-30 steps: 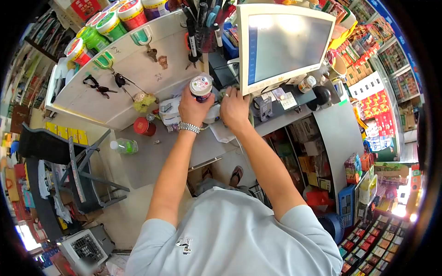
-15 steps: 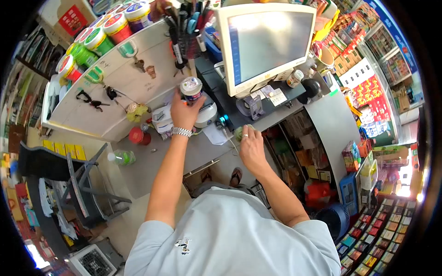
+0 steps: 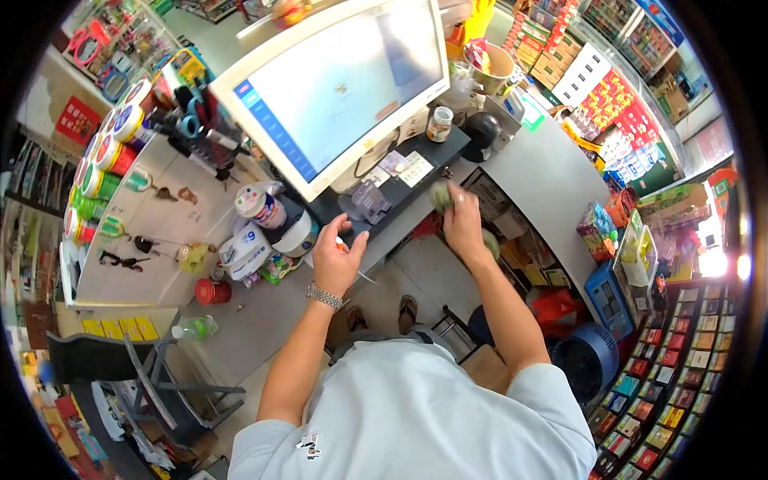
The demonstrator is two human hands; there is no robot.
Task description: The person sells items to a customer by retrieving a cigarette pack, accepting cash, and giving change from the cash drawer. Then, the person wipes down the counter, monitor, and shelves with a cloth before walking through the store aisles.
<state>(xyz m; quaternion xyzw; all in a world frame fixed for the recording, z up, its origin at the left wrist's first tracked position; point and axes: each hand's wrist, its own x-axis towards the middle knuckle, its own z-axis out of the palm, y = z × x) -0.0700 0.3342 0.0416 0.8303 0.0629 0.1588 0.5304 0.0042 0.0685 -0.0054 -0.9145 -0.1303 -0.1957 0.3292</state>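
My left hand hovers at the desk's front edge, below the monitor. Its thumb and fingers are apart; a small orange-and-white bit shows between them, too unclear to name. To its left, the white-lidded tub stands among a white rounded device and a white packet. Over the open shelf beneath the counter, my right hand is closed on a greyish-green cloth, bunched at the fingertips. Another greenish patch shows beside the wrist.
A dark stand under the monitor carries cards and a small jar. Colourful tubs and a pen holder line the left partition. A red-lidded container and a green bottle are at left. A folding chair stands further left.
My left hand has let go of the tub and moved right and down. My right hand has moved up and right with the cloth. The view has turned and shifted, bringing the monitor closer.
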